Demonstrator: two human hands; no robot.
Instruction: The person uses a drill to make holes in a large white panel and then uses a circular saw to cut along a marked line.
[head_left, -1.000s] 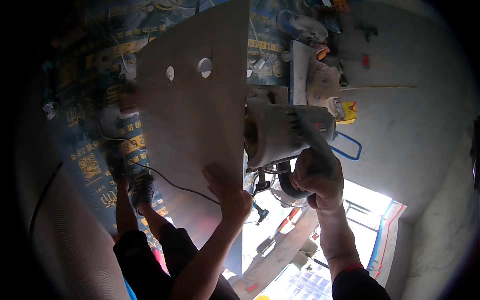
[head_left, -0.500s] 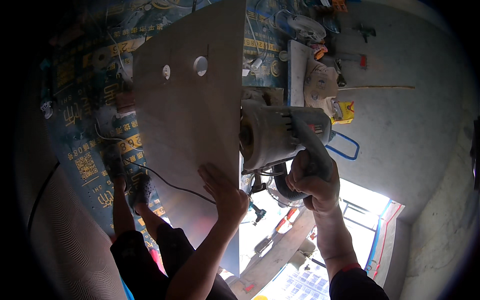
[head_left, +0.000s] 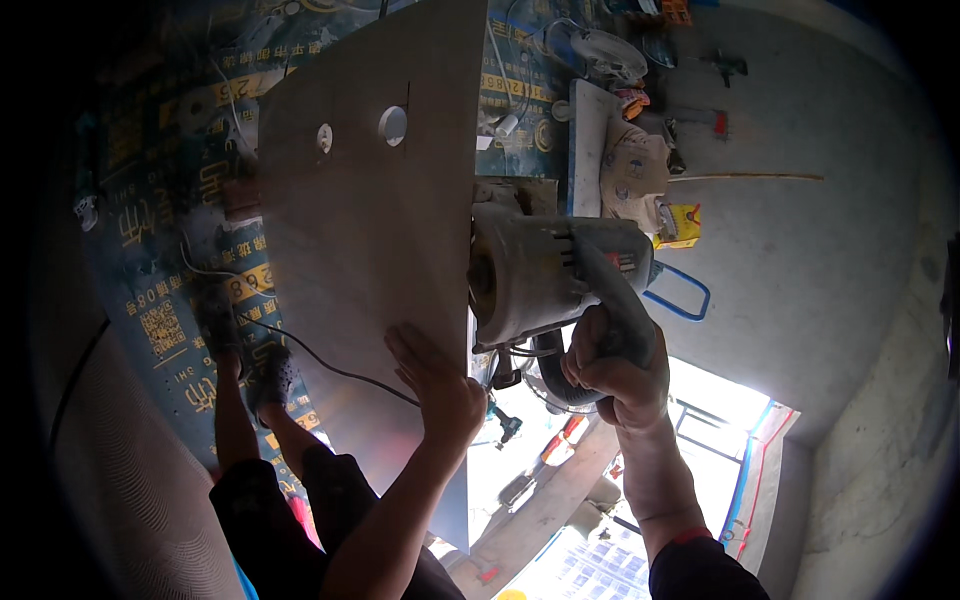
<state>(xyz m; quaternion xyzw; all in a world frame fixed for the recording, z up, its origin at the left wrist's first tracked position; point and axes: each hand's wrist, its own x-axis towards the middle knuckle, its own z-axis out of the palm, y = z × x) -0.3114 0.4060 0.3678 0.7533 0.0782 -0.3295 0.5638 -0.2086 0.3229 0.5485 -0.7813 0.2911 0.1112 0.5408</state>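
A large grey flat slab point(head_left: 350, 240) with two round holes point(head_left: 393, 126) spans the middle of the view. My left hand point(head_left: 435, 390) lies on its face near the right edge, fingers stretched out, gripping nothing. Against that edge sits a dusty grey power tool point(head_left: 550, 270) with a cylindrical motor housing. Its curved handle is wrapped by the fingers of my right hand point(head_left: 620, 375). Where the tool meets the slab, the slab's edge and the tool's body hide the working end.
Printed dark green sheeting point(head_left: 160, 240) covers the floor, with a dark cable point(head_left: 330, 367) crossing it. Beyond the tool are a paper sack point(head_left: 635, 165), a yellow packet point(head_left: 682, 226), a blue metal loop point(head_left: 690, 300) and a long stick point(head_left: 750, 178) by the grey wall.
The power tool and my right hand have moved slightly toward me along the slab's edge. My left hand stays flat on the slab. The whole view has shifted a little.
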